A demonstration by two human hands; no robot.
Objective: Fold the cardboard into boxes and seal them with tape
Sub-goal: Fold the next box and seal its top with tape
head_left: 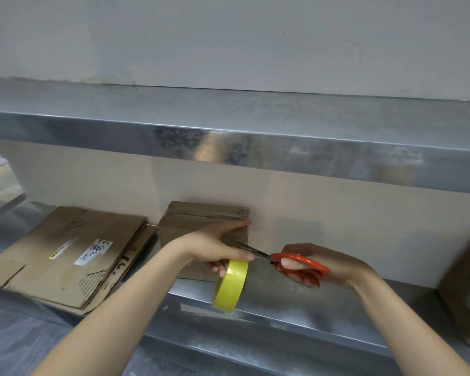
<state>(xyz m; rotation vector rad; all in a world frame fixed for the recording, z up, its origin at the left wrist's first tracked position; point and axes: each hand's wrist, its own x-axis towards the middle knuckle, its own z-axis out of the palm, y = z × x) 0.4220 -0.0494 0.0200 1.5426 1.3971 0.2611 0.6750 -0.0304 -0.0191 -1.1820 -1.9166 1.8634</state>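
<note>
The left hand point(217, 248) has its grip closed on a yellow tape roll point(229, 286): the thumb lies over the top of the roll, the lower fingers curl round its rim, and the roll hangs below the hand, standing on edge and tilted. The forefinger of the same hand stretches out along the upper front edge of a small brown box point(198, 221), touching it. The right hand point(329, 264) has its grip clamped on a pair of scissors point(296, 263), fingers and thumb threaded through the orange handles. The dark blades point left, and their tips reach the front face of the box just above the left thumb; whether the blades are parted or together I cannot tell. The box sits upright on a steel tabletop point(296, 302), its back against a pale wall point(337, 213) and its top flaps down with a seam running across them. Just to the left of the box lies a stack of flattened cardboard point(73, 251), with white labels and handwriting on the uppermost sheet. A steel shelf point(255, 147) runs across above the box and both hands. At the right edge another cardboard piece point(467, 291) is partly in view, and a crinkled plastic sheet point(17, 321) covers the lower left corner.
</note>
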